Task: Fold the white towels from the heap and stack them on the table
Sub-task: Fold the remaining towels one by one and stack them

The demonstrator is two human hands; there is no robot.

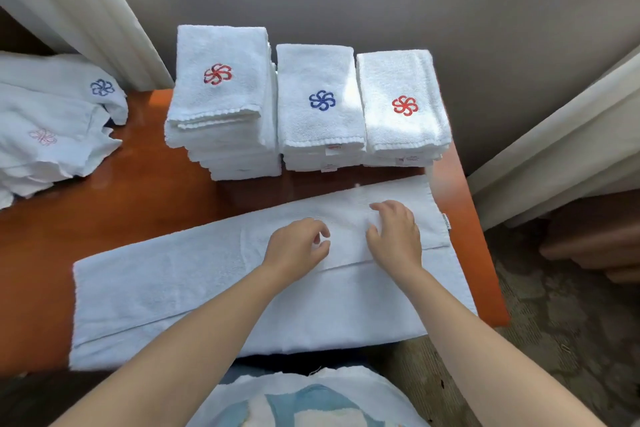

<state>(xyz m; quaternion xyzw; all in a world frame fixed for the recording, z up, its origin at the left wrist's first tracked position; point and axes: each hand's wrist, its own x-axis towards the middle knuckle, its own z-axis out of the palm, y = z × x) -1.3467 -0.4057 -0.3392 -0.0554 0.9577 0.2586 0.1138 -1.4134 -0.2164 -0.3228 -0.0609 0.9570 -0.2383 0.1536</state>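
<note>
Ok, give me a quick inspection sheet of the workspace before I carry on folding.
Surface: orange-brown table, glossy.
Job's things: one towel spread flat along the near edge, partly folded lengthwise; three stacks of folded towels behind it, left stack tallest; unfolded heap at the far left.
Clutter: nothing seen.
Grips: left hand and right hand both rest on the spread towel, fingers curled; whether they pinch it is unclear.
Cables: nothing seen.
Surroundings: curtains on both sides, grey wall behind, carpet at the right.

a person seen from above: left hand (298, 246) and right hand (394, 236) on bare arms (194, 333). at bottom centre of the frame, a white garment (332, 388) with pale blue patches and a frayed upper edge.
</note>
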